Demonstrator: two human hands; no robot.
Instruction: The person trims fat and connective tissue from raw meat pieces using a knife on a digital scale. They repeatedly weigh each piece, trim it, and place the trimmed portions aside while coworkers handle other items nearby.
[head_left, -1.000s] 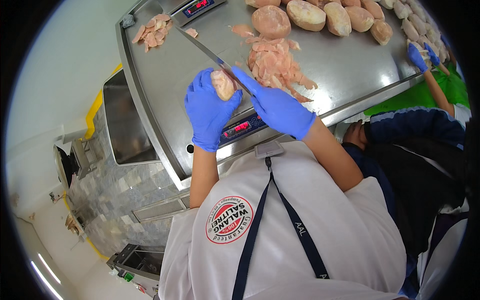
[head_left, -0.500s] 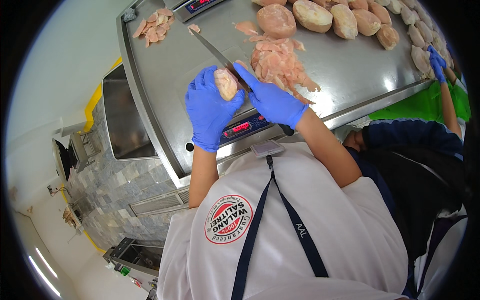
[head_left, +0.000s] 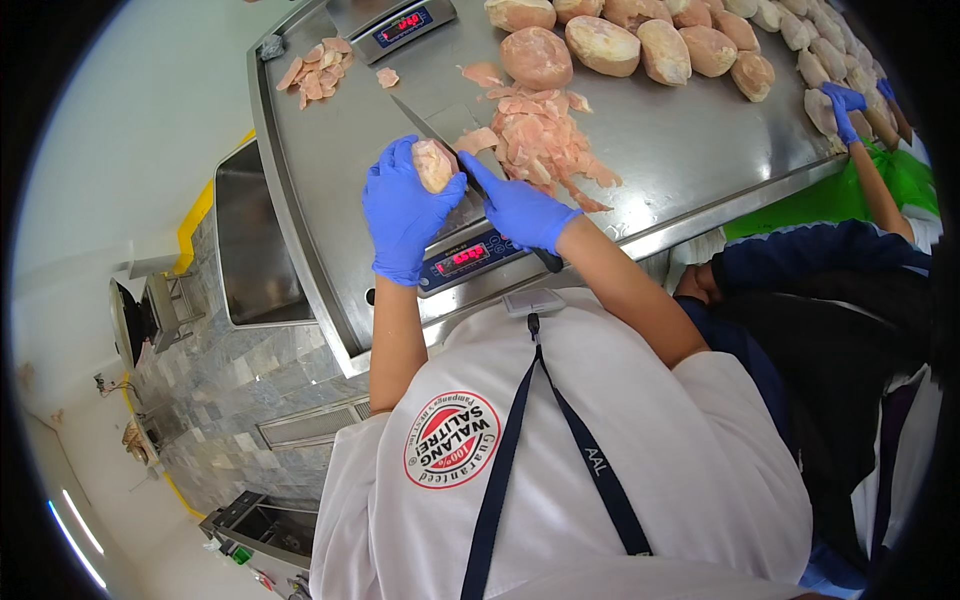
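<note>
- Meat piece [head_left: 434, 165]: pale pink, rounded; held up in the left hand, over the table near the scale platform; contact with the platform cannot be told.
- Left hand [head_left: 408, 210]: blue-gloved, fingers curled around the meat piece, gripping it.
- Right hand [head_left: 520, 210]: blue-gloved, closed on the knife handle, index finger extended toward the blade.
- Knife [head_left: 420, 120]: long blade just right of the meat piece, tip pointing up-left; contact unclear.
- Scale [head_left: 470, 262]: red display lit, below the hands.
- Slice heap [head_left: 540, 135]: thin pink slices, right of the knife.
- Lone slice [head_left: 388, 77]: just beyond the knife tip.
- Smaller slice pile [head_left: 318, 72]: far left, near a second scale [head_left: 400, 28].
- Large meat pieces [head_left: 600, 45]: grouped beyond the heap.
- Table [head_left: 350, 150]: metal, raised rim.
- Co-worker's gloved hands [head_left: 845, 105]: far right, at paler pieces [head_left: 830, 60].
</note>
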